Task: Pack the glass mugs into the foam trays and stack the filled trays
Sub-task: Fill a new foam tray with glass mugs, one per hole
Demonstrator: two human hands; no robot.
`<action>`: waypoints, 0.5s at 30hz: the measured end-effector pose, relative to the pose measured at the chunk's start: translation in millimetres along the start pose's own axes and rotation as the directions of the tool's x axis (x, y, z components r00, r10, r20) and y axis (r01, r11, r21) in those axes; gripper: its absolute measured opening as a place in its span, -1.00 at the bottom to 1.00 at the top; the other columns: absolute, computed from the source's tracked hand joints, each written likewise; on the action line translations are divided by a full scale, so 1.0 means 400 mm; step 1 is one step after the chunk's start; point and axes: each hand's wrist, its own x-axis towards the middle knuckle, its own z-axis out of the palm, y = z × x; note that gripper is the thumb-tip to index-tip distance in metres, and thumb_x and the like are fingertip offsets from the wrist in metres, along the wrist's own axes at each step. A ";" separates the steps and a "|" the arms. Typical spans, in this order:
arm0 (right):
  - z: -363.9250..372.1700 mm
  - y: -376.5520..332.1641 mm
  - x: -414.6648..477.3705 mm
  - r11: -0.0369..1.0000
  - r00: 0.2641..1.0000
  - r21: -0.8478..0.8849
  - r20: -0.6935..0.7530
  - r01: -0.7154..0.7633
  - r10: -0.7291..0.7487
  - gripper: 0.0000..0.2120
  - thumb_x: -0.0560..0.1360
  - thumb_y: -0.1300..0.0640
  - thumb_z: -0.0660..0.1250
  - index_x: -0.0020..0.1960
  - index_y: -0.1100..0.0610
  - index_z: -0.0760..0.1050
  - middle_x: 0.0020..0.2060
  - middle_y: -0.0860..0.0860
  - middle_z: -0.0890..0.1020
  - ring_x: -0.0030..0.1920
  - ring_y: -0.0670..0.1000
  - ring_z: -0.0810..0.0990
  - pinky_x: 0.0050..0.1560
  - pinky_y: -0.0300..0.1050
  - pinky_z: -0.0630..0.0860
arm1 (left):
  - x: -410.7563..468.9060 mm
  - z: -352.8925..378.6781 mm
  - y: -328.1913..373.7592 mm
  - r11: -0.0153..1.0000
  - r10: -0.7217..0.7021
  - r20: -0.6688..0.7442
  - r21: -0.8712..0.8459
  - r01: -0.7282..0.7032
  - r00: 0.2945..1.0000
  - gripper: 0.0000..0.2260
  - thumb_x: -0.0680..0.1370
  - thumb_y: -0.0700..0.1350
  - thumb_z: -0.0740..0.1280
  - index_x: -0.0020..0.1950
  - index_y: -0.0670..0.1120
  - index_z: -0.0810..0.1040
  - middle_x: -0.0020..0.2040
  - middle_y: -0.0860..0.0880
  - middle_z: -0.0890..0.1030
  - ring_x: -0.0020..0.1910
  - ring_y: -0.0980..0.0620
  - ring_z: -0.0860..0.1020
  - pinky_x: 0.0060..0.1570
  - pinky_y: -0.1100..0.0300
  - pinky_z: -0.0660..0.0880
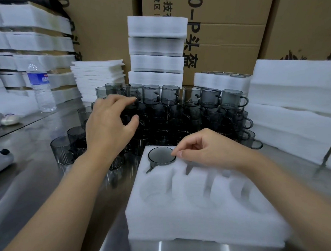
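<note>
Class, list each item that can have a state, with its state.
White foam tray: one pocket filled, others empty.
Smoky grey glass mug: seated in its far-left pocket.
Loose grey glass mugs: upright, tiered.
Stack of filled foam trays: four high.
Clear plastic water bottle: upright.
Left hand: open above loose mugs.
Right hand: pinches seated mug's rim.

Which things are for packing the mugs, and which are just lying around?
For the job: foam tray, seated mug, loose mugs, filled tray stack, foam sheets, left hand over the loose mugs, right hand at the seated mug's rim.

Just lying about: water bottle, cardboard boxes, grey controller.
</note>
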 end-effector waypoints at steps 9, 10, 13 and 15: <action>0.000 -0.006 0.000 1.000 1.000 0.023 0.014 -0.015 0.014 -0.88 0.51 0.09 0.35 -0.07 -0.02 0.67 -0.39 -0.15 0.59 -0.29 0.03 0.60 -0.35 -0.36 0.34 | 0.099 0.016 0.025 0.971 -0.012 0.104 0.237 -0.013 0.994 -0.48 0.50 0.08 0.33 0.43 -0.04 0.37 0.39 -0.01 0.43 0.30 -0.16 0.31 0.19 0.00 0.23; -0.001 -0.008 -0.001 1.000 1.000 0.023 0.014 -0.017 0.016 -0.89 0.51 0.09 0.35 -0.06 -0.01 0.67 -0.37 -0.14 0.60 -0.24 0.10 0.62 -0.35 -0.36 0.35 | 0.116 0.016 0.033 0.963 -0.046 0.143 0.268 0.006 0.989 -0.48 0.50 0.09 0.32 0.42 -0.04 0.38 0.36 -0.04 0.47 0.30 -0.17 0.32 0.19 -0.02 0.24; 0.000 -0.013 -0.003 0.999 1.000 0.032 0.016 -0.013 0.012 -0.89 0.51 0.09 0.36 -0.06 -0.01 0.67 -0.35 -0.11 0.60 -0.18 0.17 0.62 -0.37 -0.38 0.33 | 0.144 0.023 0.049 0.943 -0.123 0.217 0.329 0.046 0.968 -0.56 0.49 0.07 0.34 0.32 -0.06 0.49 0.18 -0.12 0.58 0.20 -0.19 0.42 0.12 0.00 0.31; 0.000 -0.015 -0.005 0.999 1.000 0.033 0.019 -0.011 0.011 -0.89 0.51 0.09 0.35 -0.06 -0.01 0.66 -0.36 -0.11 0.59 -0.13 0.18 0.63 -0.39 -0.39 0.32 | 0.143 0.032 0.053 0.944 -0.123 0.242 0.327 0.038 0.963 -0.61 0.47 0.04 0.37 0.24 -0.10 0.53 0.12 -0.14 0.59 0.15 -0.19 0.48 0.08 0.01 0.35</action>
